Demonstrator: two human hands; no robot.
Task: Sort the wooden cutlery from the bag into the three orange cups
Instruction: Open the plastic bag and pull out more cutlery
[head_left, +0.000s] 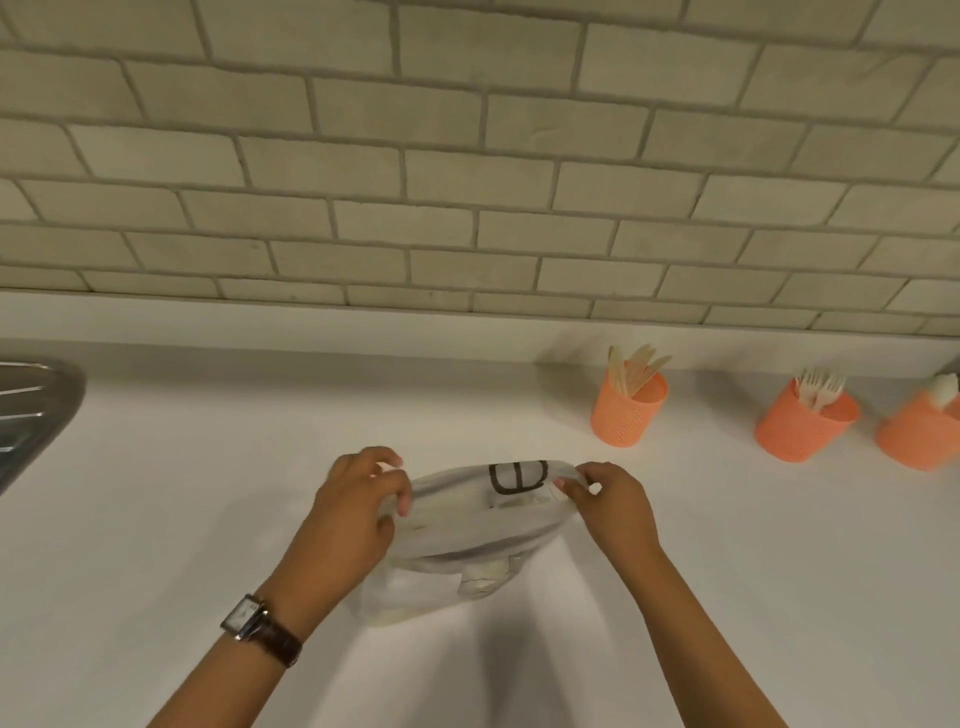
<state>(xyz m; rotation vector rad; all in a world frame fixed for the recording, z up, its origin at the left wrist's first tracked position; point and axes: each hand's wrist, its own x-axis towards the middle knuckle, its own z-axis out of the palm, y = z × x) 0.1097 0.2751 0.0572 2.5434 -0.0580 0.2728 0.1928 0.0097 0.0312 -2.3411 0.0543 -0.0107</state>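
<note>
The white plastic bag sat on the desk, right in front of the person, and both hands held it at the top. Behind everything stood the big wall of pale grey bricks. Under the wall lay the flat white desk. At the far left edge of the desk was part of a shiny metal sink.

The bag was near the middle of the desk and well apart from the cups. It had a black mark on its far side. Its mouth was pulled wide from side to side. Something pale showed inside, but it was too blurry to tell what.

The left hand had its grip pinched on the left end of the bag's top edge. The right hand had its grip pinched on the right end.

Three round orange plastic cups with tiny holes stood in a row at the back right. The left orange cup held flat wooden knives. The middle orange cup held wooden forks. The right orange cup was partly cut off by the edge and held pale wooden spoons.

A small square watch with a dark brown strap was on the left wrist.
</note>
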